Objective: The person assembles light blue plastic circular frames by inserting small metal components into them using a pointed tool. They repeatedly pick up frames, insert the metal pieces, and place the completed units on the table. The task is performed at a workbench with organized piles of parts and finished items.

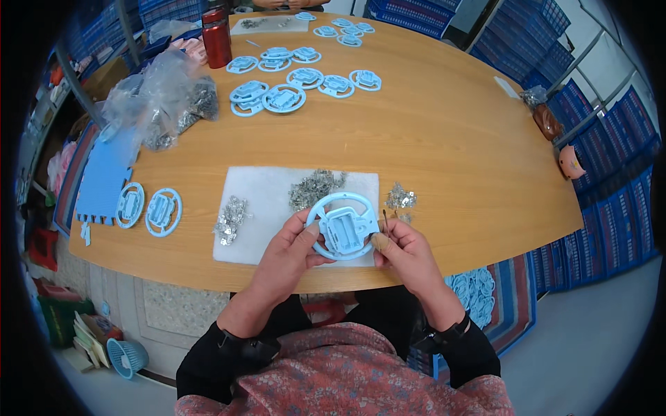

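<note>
My left hand (293, 244) grips a light-blue plastic toy steering wheel (345, 232) by its left rim, thumb on the front. The wheel is tilted up over a white mat (267, 186), its boxy, recessed middle facing me. At its right rim, my right hand (409, 253) is closed, with thumb and finger pinched against the edge. A thin dark tool (386, 220) sticks up from the right fingers; whatever else they pinch is hidden. Small metal clips lie around: a grey pile (316, 187) behind the wheel, a shiny pile (232, 220) at left and another pile (401, 196) at right.
Two similar wheels (163, 212) lie at left by a blue foam mat (107, 177). Several more wheels (284, 98) are spread farther back. Plastic bags of metal parts (163, 104) and a red flask (216, 43) stand far left. A person's hands (277, 3) show across the table.
</note>
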Tool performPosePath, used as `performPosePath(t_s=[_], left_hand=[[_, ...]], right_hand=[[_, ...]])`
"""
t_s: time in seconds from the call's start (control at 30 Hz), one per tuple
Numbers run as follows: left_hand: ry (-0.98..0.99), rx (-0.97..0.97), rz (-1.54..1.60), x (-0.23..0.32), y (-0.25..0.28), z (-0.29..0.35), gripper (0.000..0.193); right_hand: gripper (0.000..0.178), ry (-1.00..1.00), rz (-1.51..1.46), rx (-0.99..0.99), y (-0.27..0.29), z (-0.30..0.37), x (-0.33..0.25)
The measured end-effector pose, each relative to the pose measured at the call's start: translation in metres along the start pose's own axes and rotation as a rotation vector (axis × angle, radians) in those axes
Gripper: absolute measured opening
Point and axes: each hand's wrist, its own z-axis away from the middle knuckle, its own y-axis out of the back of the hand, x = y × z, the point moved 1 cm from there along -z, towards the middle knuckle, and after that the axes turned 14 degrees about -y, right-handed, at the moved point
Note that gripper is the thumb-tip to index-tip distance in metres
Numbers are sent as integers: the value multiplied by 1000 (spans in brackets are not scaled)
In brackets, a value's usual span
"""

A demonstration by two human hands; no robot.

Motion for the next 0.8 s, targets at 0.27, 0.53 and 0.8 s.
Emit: performPosePath(t_s=[0.27, 0.53, 0.8], left_hand=[[-29, 66, -81, 4, 1, 4, 33], [-26, 43, -384, 14, 23, 1, 27], [-58, 85, -454, 0, 27, -6, 28]], right_hand=[[17, -129, 14, -54, -17, 13, 13], [19, 160, 492, 386, 23, 11, 18], [17, 311, 862, 679, 51, -19, 10]])
